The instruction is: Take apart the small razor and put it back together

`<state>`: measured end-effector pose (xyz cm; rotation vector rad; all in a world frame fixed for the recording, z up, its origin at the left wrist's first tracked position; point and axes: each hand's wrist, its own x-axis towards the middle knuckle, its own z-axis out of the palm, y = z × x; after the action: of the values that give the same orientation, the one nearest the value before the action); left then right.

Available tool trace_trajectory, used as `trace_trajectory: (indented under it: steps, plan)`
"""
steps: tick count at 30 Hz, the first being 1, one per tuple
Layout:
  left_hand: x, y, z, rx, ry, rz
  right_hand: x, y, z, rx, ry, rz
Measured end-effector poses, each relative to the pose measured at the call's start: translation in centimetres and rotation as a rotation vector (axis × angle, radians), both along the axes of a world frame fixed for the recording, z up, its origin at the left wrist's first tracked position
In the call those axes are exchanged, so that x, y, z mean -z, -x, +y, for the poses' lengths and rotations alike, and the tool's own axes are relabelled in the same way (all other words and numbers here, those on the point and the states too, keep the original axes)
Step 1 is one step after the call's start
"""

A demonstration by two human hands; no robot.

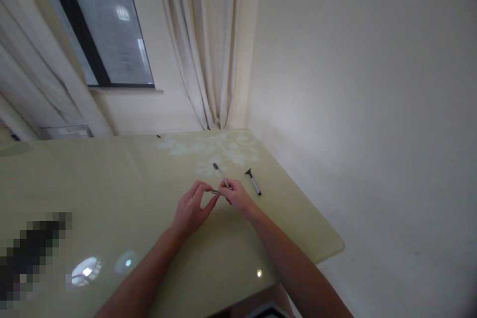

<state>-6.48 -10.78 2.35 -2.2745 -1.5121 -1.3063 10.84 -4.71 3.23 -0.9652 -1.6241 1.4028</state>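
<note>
My left hand (192, 206) is closed in a pinch, thumb and forefinger at a small, thin, dark-edged piece (215, 192); its kind is too small to make out. My right hand (235, 196) meets it there, its fingertips close to the same piece. A toothbrush (221, 174) with dark bristles and a pale handle runs into the fingers of my right hand, its head pointing away from me. The lower end of the handle is hidden by that hand. To the right on the table lies a razor (254, 183) with a grey and black handle, touched by neither hand.
The glossy pale-green table (298, 223) has a white floral pattern at its far corner. A small dark object (158, 136) lies at the back edge. The white wall (354, 109) borders the right side. Curtains (208, 35) hang behind, beside a window (108, 20).
</note>
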Motion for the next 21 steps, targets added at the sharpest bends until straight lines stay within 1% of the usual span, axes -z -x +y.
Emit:
trace_trajectory:
  steps: [4, 7, 10, 14, 17, 19, 21]
  plan:
    - [0.5, 0.1, 0.2, 0.075, 0.048, -0.006, 0.0, 0.0, 0.2, 0.03, 0.013, 0.027]
    - [1.2, 0.2, 0.5, 0.122, 0.075, -0.063, 0.0, 0.1, 0.3, -0.002, 0.011, 0.04]
    - [1.6, 0.5, 0.7, 0.128, 0.094, -0.133, -0.1, 0.1, 0.1, -0.055, 0.012, 0.063]
    - [1.5, 0.7, 0.7, 0.147, 0.127, -0.116, -0.3, 0.2, -0.3, -0.12, 0.008, 0.048]
    - [1.0, 0.7, 0.5, 0.159, 0.112, -0.14, -0.6, -0.1, -0.2, -0.158, -0.021, 0.008]
    - [0.4, 0.6, 0.5, 0.121, 0.079, -0.205, -0.8, -0.6, 0.1, -0.111, -0.096, -0.022]
    - [-0.2, 0.7, 0.6, 0.06, 0.054, -0.278, -1.1, -1.4, 0.5, 0.021, -0.229, -0.074]
